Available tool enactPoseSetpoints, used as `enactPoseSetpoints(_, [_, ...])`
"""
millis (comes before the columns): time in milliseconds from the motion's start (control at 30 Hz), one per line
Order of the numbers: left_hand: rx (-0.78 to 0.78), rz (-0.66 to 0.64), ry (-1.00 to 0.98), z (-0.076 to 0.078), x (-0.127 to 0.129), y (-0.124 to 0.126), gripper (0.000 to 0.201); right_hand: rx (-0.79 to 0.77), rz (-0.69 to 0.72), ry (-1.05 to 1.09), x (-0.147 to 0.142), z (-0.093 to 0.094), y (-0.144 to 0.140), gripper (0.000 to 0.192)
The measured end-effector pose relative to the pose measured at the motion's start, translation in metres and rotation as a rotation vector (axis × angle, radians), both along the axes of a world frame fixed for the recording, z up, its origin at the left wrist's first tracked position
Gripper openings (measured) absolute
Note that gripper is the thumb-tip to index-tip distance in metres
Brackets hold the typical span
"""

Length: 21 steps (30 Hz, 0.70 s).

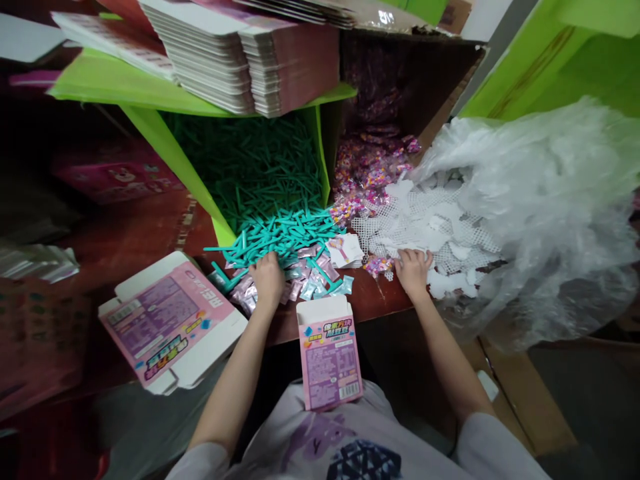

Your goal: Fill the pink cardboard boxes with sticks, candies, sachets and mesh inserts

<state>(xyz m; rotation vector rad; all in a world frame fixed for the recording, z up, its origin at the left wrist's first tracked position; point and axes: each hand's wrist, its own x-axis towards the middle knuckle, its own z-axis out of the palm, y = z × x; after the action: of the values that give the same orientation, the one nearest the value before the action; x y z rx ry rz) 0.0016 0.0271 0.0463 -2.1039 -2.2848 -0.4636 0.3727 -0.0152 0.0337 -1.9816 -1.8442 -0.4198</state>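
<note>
- The open pink box stood upright at lower centre of the frame, propped against the person's lap at the near edge of the counter, its top flap raised.
- Just above the box mouth lay small foil sachets, mixed into the near fringe of the teal plastic sticks that spilled from the green bin at upper centre.
- The left hand rested palm down on the sachets and sticks, fingers curled into the pile. Whether an item was pinched could not be told.
- The right hand lay palm down at centre right, fingers loosely spread on the white mesh pieces that spilled from the clear plastic bag. No closed grip was visible.
- Pink candy packets lay between the two piles, beneath the brown carton.
- A flattened pink box lay at lower left; stacked flat box blanks sat on the bin at the top.
- Recommended practice, as a judgement: separate one piece from each pile with the fingertips before lifting, so neighbours are not dragged, and keep the box mouth upright.
</note>
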Motion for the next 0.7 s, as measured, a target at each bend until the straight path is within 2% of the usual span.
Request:
enactPoseSetpoints(100, [-0.047, 0.005, -0.113, -0.002, 0.000, -0.022, 0.033, 0.021, -0.028, -0.005, -0.007, 0.002, -0.005, 0.032])
enactPoseSetpoints(167, [-0.095, -0.042, -0.114, -0.009, 0.001, -0.036, 0.040, 0.057, -0.022, 0.014, -0.015, 0.002, -0.009, 0.034])
enactPoseSetpoints(267, [-0.093, -0.073, -0.067, -0.021, 0.003, -0.049, 0.040, -0.021, 0.184, 0.042, -0.031, -0.003, -0.012, 0.032])
enactPoseSetpoints(333, [-0.082, -0.028, -0.119, -0.029, 0.004, -0.050, 0.033, -0.125, 0.310, 0.039, -0.042, -0.007, -0.011, 0.037])
enactPoseSetpoints(467, [-0.068, 0.037, -0.365, -0.035, 0.000, -0.046, 0.023, -0.210, 0.302, 0.020, -0.054, -0.010, -0.008, 0.044])
enactPoseSetpoints(600, [0.004, 0.073, -0.476, -0.033, -0.007, -0.040, 0.014, -0.174, 0.328, 0.141, -0.055, -0.003, -0.009, 0.035])
enactPoseSetpoints(700, [0.071, 0.061, -0.494, -0.029, -0.011, -0.031, 0.008, -0.042, 0.306, 0.370, -0.054, 0.007, -0.012, 0.033])
